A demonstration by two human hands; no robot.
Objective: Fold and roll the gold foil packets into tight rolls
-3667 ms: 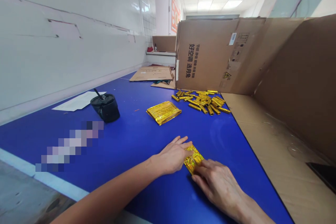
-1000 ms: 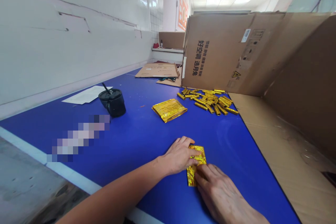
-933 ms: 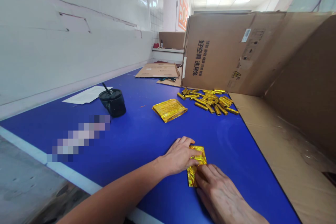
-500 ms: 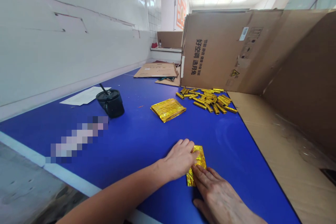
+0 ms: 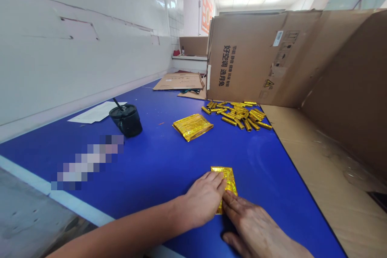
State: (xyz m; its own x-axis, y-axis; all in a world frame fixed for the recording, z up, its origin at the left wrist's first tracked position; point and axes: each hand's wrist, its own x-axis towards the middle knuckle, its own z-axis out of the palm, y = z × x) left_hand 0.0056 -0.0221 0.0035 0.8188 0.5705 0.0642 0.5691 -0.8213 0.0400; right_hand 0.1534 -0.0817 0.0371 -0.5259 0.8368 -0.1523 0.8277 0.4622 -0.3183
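Had the gold foil packet sitting on the blue counter, left hand spread against its edge, right hand spread flat, pressing its lower corner.

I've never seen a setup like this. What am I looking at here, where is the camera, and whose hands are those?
There is no machine here: these are a person's own two bare hands. The picture comes from a camera worn on that person's head, looking forward and down, so the arms come in from the bottom edge.

The left hand and the right hand both rest on a flat gold foil packet, which lies on a blue table. The fingers press on it rather than lift it.

Farther away lie a flat stack of gold foil and a pile of small gold foil rolls, in front of an upright cardboard panel. On the left are a black cup with a straw and a sheet of paper.
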